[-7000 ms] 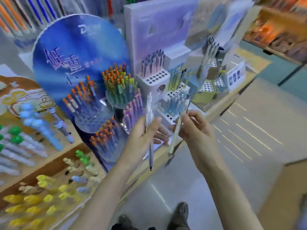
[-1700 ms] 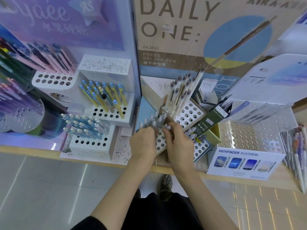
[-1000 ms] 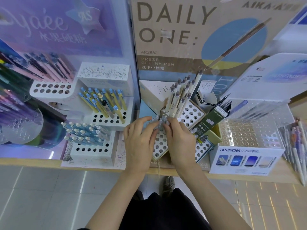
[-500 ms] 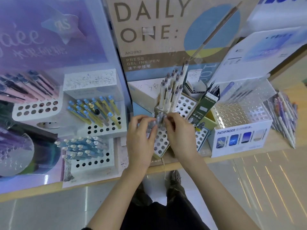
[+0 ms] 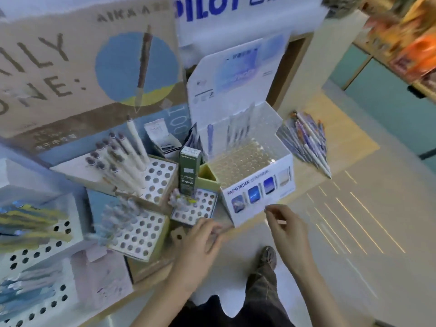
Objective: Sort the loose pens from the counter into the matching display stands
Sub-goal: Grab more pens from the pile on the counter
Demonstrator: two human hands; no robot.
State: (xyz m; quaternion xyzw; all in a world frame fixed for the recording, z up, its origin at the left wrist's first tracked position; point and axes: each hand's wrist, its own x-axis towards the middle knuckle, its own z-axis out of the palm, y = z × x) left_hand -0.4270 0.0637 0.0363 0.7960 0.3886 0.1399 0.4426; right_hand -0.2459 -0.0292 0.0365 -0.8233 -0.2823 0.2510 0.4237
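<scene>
From the head camera, your left hand sits low at the front edge of the counter, just in front of the small perforated stand. Its fingers lie fairly straight and close together, pointing right. A pale blurred streak at their tips may be a pen, but motion blur means you cannot tell whether they pinch anything.

Your right hand hangs beyond the counter edge, below the front of the PATHFINDER stand and apart from the left hand. Its fingers are loosely curled, forefinger raised toward the box, with nothing visible between them.

The loose pens lie in a fanned heap on the counter to the right of the PATHFINDER stand, well apart from both hands. A few pale pens stand along the back of that stand's clear holed tray.

To the left, cream pens lean in a cardboard stand, and grey-blue pens fill the holed stand below it. A green box stands upright between the stands.
</scene>
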